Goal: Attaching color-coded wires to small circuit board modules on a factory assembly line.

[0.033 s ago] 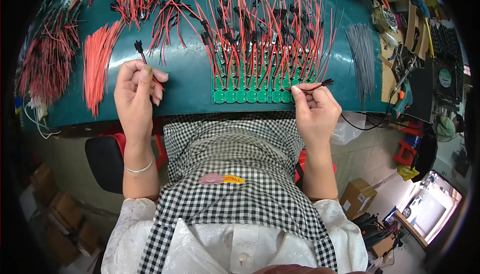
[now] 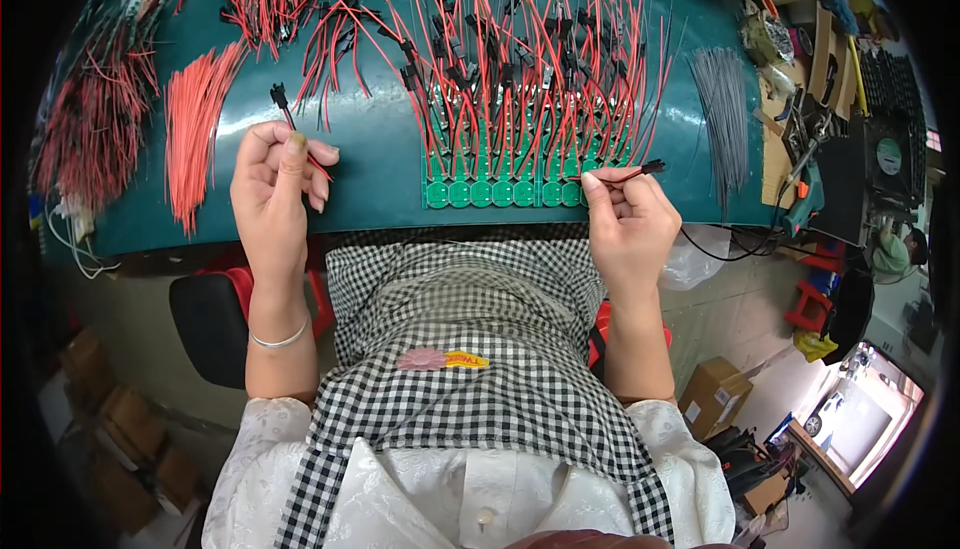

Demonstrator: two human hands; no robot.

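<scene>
While the left hand [image 2: 272,187] pinches one short red wire with a black plug on its upper end [image 2: 283,107], standing nearly upright well left of the row of round green circuit boards [image 2: 500,192], that row lies between both hands. Touching the row's right end, the right hand [image 2: 628,224] pinches a second red wire with a black plug [image 2: 640,170], lying sideways, plug pointing right; so two held wires, one per hand, the right nearer the boards.

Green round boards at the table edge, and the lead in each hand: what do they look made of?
The green round boards look like rigid, glossy lacquered circuit board. The left hand pinches a lead that looks like red plastic-sleeved wire with a matte black, probably moulded plastic, plug. The right hand pinches a similar lead.
</scene>
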